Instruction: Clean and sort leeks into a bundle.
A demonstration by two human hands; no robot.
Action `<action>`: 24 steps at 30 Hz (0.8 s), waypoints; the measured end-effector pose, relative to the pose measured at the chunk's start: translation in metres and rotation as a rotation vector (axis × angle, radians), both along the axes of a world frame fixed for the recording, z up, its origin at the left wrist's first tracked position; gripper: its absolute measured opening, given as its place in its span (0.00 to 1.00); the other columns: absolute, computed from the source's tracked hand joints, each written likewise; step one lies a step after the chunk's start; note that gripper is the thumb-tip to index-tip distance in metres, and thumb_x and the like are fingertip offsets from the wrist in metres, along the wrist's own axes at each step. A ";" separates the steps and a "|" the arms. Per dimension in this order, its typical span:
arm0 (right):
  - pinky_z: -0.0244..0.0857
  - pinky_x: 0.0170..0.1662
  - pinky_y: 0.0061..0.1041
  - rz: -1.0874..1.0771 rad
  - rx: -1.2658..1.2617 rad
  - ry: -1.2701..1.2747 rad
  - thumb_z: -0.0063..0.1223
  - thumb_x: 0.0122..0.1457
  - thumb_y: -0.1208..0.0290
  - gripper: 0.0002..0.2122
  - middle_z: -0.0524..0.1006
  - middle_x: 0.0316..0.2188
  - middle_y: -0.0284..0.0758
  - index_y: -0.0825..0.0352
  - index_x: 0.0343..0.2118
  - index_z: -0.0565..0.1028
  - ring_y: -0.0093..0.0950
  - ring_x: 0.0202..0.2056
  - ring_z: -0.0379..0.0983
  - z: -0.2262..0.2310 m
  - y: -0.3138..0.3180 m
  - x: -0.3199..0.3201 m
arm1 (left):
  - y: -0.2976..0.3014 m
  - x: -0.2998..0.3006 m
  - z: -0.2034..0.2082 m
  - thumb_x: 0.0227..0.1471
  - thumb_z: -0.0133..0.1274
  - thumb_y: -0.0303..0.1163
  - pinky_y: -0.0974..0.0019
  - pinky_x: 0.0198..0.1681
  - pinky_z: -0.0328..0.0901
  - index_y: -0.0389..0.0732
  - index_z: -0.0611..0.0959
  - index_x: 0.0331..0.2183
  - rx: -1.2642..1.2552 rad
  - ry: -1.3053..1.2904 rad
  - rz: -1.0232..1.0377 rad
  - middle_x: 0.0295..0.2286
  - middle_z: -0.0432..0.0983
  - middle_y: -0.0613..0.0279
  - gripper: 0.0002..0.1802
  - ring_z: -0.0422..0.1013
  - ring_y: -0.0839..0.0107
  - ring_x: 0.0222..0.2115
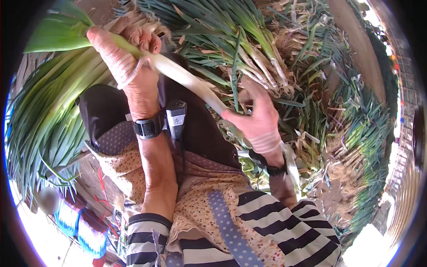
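My left hand (129, 55) is closed around a thick green onion (180, 71), up where its white shank turns green. The onion's broad leaves (60, 31) fan out past the hand to the upper left. Its white end slants down to the right, toward my right hand (258, 115). That hand's fingers are apart and curved, with the thumb by the lower end of the shank; whether it touches cannot be made out. A narrow dark green leaf (235, 75) hangs beside those fingers. Both hands appear to wear thin, pale gloves.
A heap of green onions with roots (262, 53) lies beyond my hands. To the left is a large bundle of long green onions (53, 107). Stripped leaves (302, 138) litter the ground at right, beside another long row of onions (367, 147). A small dark device (176, 118) rests near my left wrist.
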State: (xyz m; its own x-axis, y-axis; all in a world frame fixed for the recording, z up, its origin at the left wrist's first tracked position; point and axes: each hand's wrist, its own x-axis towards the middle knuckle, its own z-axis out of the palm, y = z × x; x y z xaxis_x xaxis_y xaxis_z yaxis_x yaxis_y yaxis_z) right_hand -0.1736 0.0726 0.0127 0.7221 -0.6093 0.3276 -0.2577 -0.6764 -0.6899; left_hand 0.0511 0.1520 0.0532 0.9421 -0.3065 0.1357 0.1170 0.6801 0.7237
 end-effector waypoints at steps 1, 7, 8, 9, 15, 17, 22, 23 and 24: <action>0.66 0.38 0.33 0.040 0.014 0.002 0.73 0.30 0.68 0.39 0.73 0.30 0.28 0.60 0.52 0.67 0.30 0.34 0.70 -0.004 0.004 0.010 | 0.009 0.003 -0.003 0.47 0.45 0.69 0.70 0.20 0.51 0.39 0.73 0.32 0.000 -0.012 -0.005 0.14 0.53 0.72 0.37 0.53 0.75 0.16; 0.65 0.39 0.30 0.124 -0.136 0.135 0.72 0.31 0.73 0.38 0.73 0.28 0.31 0.62 0.53 0.67 0.30 0.33 0.70 -0.009 0.024 0.046 | 0.041 0.017 -0.022 0.42 0.51 0.68 0.73 0.18 0.50 0.40 0.74 0.30 -0.231 0.106 -0.043 0.15 0.56 0.73 0.36 0.52 0.77 0.18; 0.65 0.39 0.31 0.135 -0.127 0.153 0.71 0.31 0.74 0.38 0.73 0.28 0.30 0.61 0.52 0.68 0.30 0.33 0.69 -0.010 0.024 0.049 | 0.041 0.019 -0.024 0.40 0.51 0.69 0.73 0.17 0.51 0.39 0.75 0.30 -0.246 0.139 -0.038 0.15 0.56 0.74 0.37 0.52 0.77 0.16; 0.65 0.39 0.31 0.142 -0.133 0.159 0.71 0.31 0.74 0.38 0.73 0.28 0.30 0.61 0.52 0.68 0.30 0.33 0.69 -0.012 0.024 0.051 | 0.042 0.020 -0.026 0.40 0.51 0.69 0.73 0.17 0.51 0.39 0.75 0.30 -0.252 0.144 -0.031 0.15 0.56 0.74 0.37 0.52 0.77 0.16; 0.67 0.37 0.35 0.184 -0.103 0.204 0.71 0.31 0.71 0.38 0.73 0.28 0.30 0.58 0.52 0.67 0.34 0.35 0.70 -0.015 0.025 0.054 | 0.045 0.019 -0.028 0.40 0.52 0.68 0.72 0.15 0.52 0.37 0.75 0.33 -0.248 0.136 0.031 0.14 0.56 0.73 0.39 0.54 0.77 0.16; 0.63 0.34 0.29 0.191 -0.103 0.138 0.69 0.31 0.79 0.35 0.70 0.24 0.31 0.62 0.50 0.70 0.29 0.27 0.67 -0.012 0.025 0.055 | 0.045 0.019 -0.028 0.41 0.52 0.68 0.72 0.15 0.52 0.37 0.75 0.33 -0.259 0.131 0.015 0.14 0.56 0.72 0.39 0.54 0.77 0.16; 0.63 0.32 0.26 0.287 -0.058 0.072 0.66 0.34 0.83 0.33 0.70 0.24 0.30 0.63 0.50 0.70 0.26 0.26 0.66 -0.016 0.020 0.051 | 0.042 0.016 -0.027 0.43 0.51 0.68 0.72 0.15 0.52 0.37 0.75 0.33 -0.229 0.138 0.029 0.14 0.57 0.72 0.38 0.54 0.76 0.16; 0.63 0.31 0.24 0.321 -0.031 0.039 0.65 0.35 0.85 0.32 0.69 0.24 0.29 0.64 0.50 0.70 0.24 0.26 0.65 -0.015 0.019 0.049 | 0.042 0.016 -0.027 0.44 0.50 0.68 0.72 0.15 0.52 0.38 0.75 0.33 -0.223 0.142 0.026 0.15 0.57 0.72 0.38 0.54 0.76 0.16; 0.63 0.31 0.24 0.320 -0.029 0.038 0.65 0.35 0.85 0.32 0.69 0.24 0.29 0.64 0.50 0.70 0.24 0.26 0.65 -0.016 0.019 0.046 | 0.042 0.016 -0.028 0.44 0.50 0.68 0.72 0.15 0.52 0.38 0.75 0.33 -0.221 0.142 0.024 0.15 0.57 0.72 0.38 0.54 0.76 0.16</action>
State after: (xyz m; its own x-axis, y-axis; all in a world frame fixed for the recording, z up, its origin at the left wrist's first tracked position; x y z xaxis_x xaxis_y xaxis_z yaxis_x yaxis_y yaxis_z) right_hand -0.1271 0.0916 -0.0037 0.8877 -0.3402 0.3103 -0.0543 -0.7466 -0.6631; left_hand 0.0670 0.1935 0.0254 0.9633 -0.2612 0.0625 0.1887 0.8236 0.5348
